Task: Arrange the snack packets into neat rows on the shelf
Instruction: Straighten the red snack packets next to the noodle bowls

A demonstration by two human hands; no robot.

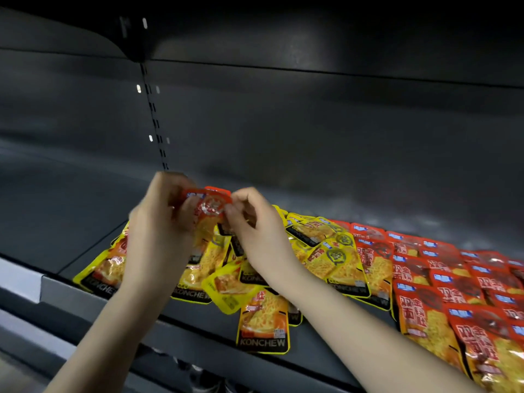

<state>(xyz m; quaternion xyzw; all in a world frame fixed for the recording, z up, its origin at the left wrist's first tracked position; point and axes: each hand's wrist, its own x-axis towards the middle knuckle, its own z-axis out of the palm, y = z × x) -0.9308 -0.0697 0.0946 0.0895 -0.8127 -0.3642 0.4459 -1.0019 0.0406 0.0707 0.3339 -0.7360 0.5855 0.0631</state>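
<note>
You've got both hands up over the shelf (71,211), w/ one red packet (209,207) held between them. Your L hand (158,222) pinches its left edge, fingers curled round it, and your R hand (255,231) pinches the right edge the same way. The pkt is off the shelf, tilted, above the yellow pile (209,268), approx. mid-shelf. That pile is loose: yellow pkts overlap at odd angles, some partly hidden under your wrists. One front yellow packet (262,321) lies flat right at the shelf's front edge, label reading KONCHEW. To your right, the red rows (453,282) lie in overlapping lines running front to back, touching the yellow pile's right side. A slotted upright (153,114) runs down the back panel, ending just behind your L hand. There's motion blur round the fingertips, so exact finger placement on the pkt can't be told.
</note>
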